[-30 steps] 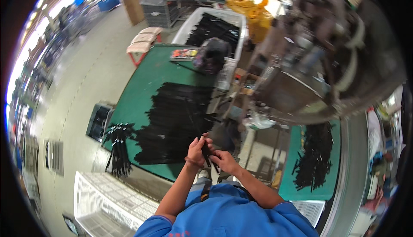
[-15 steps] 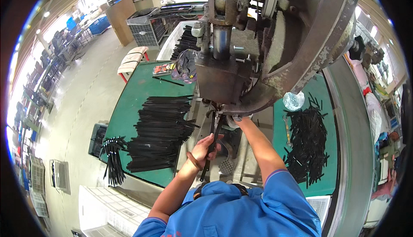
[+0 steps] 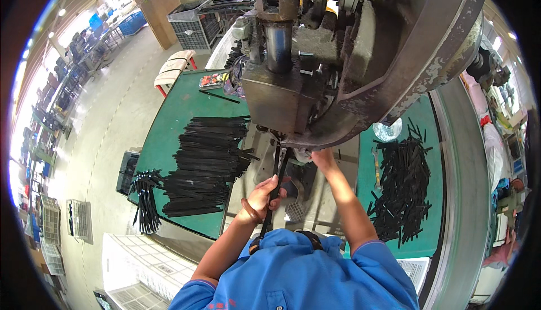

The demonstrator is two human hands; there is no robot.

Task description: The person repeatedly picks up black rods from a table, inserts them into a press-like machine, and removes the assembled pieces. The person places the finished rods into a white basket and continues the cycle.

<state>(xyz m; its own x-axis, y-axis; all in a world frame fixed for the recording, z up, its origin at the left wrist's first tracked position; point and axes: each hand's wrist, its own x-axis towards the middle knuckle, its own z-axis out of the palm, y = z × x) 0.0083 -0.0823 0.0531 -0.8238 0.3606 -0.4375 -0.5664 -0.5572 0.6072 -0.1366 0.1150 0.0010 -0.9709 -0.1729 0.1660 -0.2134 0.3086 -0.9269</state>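
My left hand [image 3: 267, 195] is closed around long black strips [image 3: 275, 189] in front of the press. Their far ends reach up under the dark metal head of the press machine [image 3: 276, 99], and their near ends hang down toward my shirt. Just right of the strips, my right hand [image 3: 323, 159] reaches in beneath the machine's curved arm. Its fingers are mostly hidden there, next to a pale patch I cannot make out. Left of the press lies a wide stack of long black strips [image 3: 205, 163] on the green table [image 3: 169, 116].
A heap of short black pieces [image 3: 403, 189] lies on the green surface at right, beside a wrench [image 3: 377, 169] and a clear round container [image 3: 387, 130]. More strips [image 3: 147, 200] hang over the left table corner. A white crate [image 3: 141, 270] stands low at left.
The whole view has shifted a little, so the press looks nearer and slightly further left. My left hand keeps its grip on the strips; my right hand stays by the machine.
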